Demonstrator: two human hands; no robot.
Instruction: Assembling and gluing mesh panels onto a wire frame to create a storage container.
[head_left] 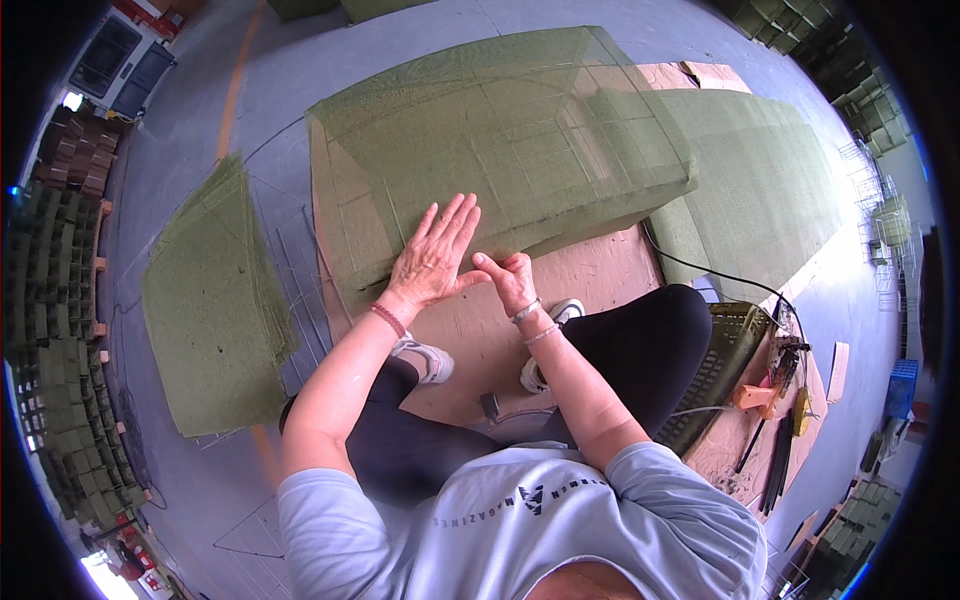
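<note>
Here, the green mesh (450, 165) lies toward the cardboard (590, 272)'s far edge. My left hand (430, 262) is flat over its near border, gripping nothing; my right hand (513, 284) curls, hold unclear. Best smooth evenly, I think.

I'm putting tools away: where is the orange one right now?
In the head view, the orange tool lies at the right, between the green crate and the yellow object.
</note>
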